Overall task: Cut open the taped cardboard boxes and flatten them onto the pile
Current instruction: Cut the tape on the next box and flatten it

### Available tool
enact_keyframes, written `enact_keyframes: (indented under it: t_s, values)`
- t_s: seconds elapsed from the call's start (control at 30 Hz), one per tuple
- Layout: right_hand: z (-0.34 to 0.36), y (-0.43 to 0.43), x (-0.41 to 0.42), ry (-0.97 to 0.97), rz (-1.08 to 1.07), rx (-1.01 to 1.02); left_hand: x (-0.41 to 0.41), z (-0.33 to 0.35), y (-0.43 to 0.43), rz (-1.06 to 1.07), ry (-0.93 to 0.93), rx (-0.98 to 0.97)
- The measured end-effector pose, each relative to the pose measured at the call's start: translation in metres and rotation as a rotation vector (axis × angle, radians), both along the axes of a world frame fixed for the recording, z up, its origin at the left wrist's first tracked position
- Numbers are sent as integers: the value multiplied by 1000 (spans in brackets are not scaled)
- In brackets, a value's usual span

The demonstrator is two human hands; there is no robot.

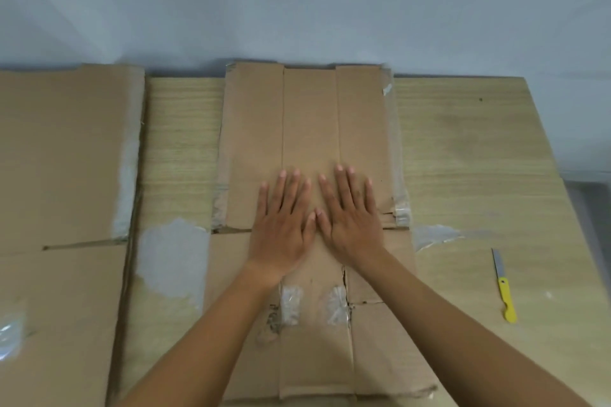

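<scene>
Brown flattened box [310,129] with clear tape, pale wood-grain table [463,149], yellow-handled knife [504,287], grey wall [297,0].

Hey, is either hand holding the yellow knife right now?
No, the yellow knife lies on the table while the left hand and right hand press flat on the flattened box.

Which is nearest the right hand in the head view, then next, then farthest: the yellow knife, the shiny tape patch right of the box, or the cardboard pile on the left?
1. Tape patch, just right of the right hand.
2. Yellow knife, farther right.
3. Cardboard pile, far left, past the left hand.
</scene>
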State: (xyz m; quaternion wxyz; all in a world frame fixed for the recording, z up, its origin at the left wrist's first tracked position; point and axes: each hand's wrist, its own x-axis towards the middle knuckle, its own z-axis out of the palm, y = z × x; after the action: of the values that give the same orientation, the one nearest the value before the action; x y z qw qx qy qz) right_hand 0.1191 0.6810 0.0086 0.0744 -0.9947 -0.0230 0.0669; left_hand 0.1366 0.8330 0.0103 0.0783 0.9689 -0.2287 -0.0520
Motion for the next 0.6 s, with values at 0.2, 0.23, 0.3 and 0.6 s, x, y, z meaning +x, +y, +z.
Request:
enact_keyframes:
  t_s: [0.2,0.23,0.3,0.6]
  values:
    - [16,1,4,178,11,-68,0,7,1,9,80,58]
    - [21,2,-1,211,22,-58,-6,8,4,8,91,60]
    - [26,4,-23,178,44,-24,-28,9,17,22,57,32]
    - [11,-4,-122,-49,106,-9,-110,5,50,123,6,-44]
